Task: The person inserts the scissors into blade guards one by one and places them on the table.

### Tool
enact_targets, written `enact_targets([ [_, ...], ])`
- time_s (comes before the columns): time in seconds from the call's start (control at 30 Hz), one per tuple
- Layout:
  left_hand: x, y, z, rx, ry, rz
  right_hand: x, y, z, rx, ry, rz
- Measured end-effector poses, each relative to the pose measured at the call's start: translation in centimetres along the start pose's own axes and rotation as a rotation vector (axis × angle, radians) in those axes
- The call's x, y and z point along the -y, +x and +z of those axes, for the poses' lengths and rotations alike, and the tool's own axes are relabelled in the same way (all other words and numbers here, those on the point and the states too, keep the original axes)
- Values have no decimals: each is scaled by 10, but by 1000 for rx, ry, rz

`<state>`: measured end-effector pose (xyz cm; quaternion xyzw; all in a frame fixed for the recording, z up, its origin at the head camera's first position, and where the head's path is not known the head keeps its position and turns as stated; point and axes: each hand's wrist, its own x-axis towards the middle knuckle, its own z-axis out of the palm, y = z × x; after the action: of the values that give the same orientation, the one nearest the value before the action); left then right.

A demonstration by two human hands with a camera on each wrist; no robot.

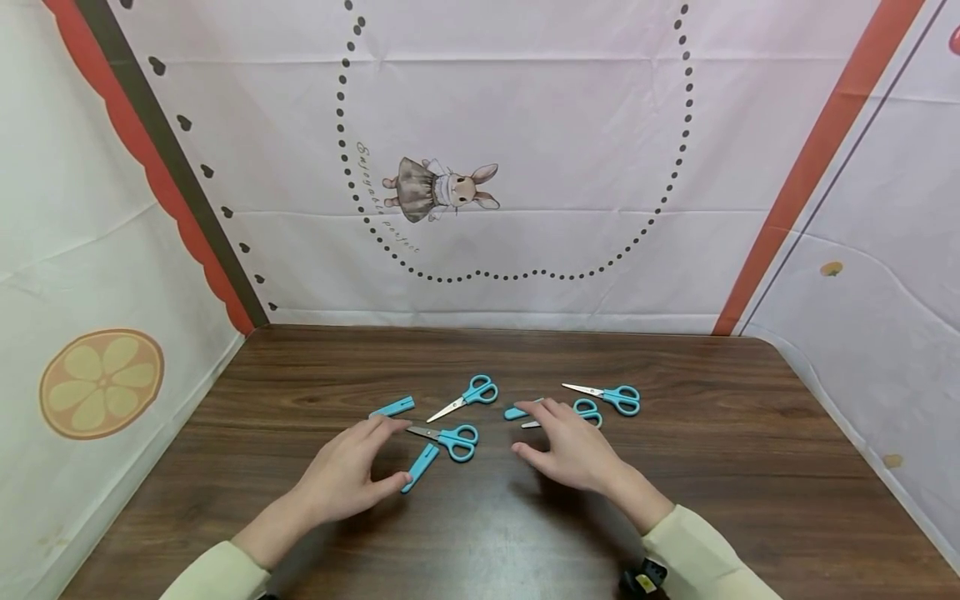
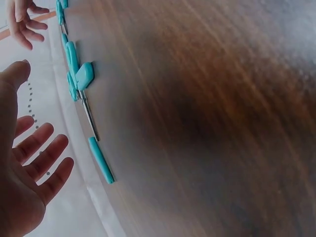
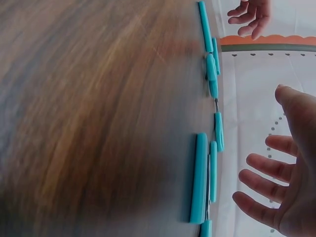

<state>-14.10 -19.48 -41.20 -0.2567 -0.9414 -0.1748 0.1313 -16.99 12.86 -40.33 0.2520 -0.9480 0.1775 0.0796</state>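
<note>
My left hand is spread open above the table, holding nothing. Close to its fingertips lie a teal blade cover and a pair of teal-handled scissors; another blade cover is by its thumb. Slightly farther back is a second pair of scissors. On the other side, my right hand hovers with relaxed fingers, also holding nothing. It partly hides a third pair of scissors and a blade cover. Scissors with bare blades lie just beyond it to the right.
Everything lies on a dark wood-grain table. White printed cloth stands behind the table's back edge and along both sides. A small black device is at the right sleeve.
</note>
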Motion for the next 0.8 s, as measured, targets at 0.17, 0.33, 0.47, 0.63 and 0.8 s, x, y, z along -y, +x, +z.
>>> enact_targets([
  [0.17, -1, 0, 3, -6, -6, 2, 4, 3, 3, 8, 8, -8],
  [0.33, -1, -1, 6, -9, -5, 18, 9, 7, 4, 2, 25, -14],
  [0.47, 0, -1, 8, -2, 4, 34, 13, 9, 6, 14, 49, 2],
  [0.63, 0, -2, 10, 12, 23, 11, 18, 12, 9, 33, 59, 4],
  [0.8, -1, -2, 10, 34, 15, -22, 22, 14, 12, 46, 64, -4],
])
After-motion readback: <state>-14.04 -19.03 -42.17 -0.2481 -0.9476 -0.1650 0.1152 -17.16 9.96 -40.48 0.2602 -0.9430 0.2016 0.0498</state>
